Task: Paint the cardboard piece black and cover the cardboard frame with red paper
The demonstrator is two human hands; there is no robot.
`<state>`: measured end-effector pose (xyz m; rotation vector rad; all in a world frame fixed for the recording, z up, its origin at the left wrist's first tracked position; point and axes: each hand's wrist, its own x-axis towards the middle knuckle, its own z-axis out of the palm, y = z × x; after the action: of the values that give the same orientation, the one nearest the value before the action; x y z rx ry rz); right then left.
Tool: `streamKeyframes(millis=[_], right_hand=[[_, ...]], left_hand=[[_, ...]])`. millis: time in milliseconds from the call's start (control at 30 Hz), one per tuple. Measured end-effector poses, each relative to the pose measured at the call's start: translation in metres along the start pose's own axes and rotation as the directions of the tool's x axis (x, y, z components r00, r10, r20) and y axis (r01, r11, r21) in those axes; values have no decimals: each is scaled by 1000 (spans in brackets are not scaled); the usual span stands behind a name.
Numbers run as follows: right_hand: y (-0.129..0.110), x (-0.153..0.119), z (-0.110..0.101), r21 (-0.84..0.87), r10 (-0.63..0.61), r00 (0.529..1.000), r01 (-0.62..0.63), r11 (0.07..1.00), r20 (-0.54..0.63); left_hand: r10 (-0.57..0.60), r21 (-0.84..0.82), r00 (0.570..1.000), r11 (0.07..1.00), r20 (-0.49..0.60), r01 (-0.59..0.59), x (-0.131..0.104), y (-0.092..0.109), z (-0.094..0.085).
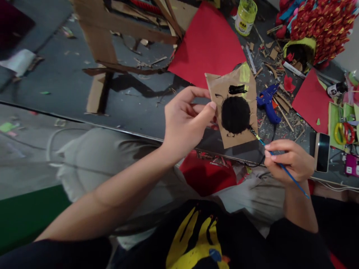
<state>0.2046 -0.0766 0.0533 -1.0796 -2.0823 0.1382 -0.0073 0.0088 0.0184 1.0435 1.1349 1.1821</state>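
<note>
My left hand pinches the left edge of a piece of brown cardboard, thumb in front and fingers partly behind it. A round patch of black paint covers its middle, with a short black smear above and a yellow-green streak near the top. In my right hand is a thin blue paintbrush, gripped between thumb and fingers. Its dark tip touches the cardboard at the lower right rim of the black patch.
Behind the cardboard lie red paper and a blue glue gun. A yellow paint jar stands at the back. Cardboard strips form a frame at left. Scraps, a phone and scissors are at right.
</note>
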Motion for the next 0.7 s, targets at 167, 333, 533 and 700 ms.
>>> streamKeyframes(millis=[167,333,533,700], right_hand=[[-3,0,-1,54,20,999,-22,998,29],[-5,1,-4,77,30,999,-33,997,40],[-7,0,-4,69,4,999,-8,998,54],[-7,-3,-3,89,12,999,-16,996,51]], left_hand=[[1,-6,999,1000,40,0,0,0,-1],[26,19,995,999,95,-28,2,1,-2],[30,130,989,990,148,-50,1,5,-4],[0,196,976,980,219,-44,0,6,-5]])
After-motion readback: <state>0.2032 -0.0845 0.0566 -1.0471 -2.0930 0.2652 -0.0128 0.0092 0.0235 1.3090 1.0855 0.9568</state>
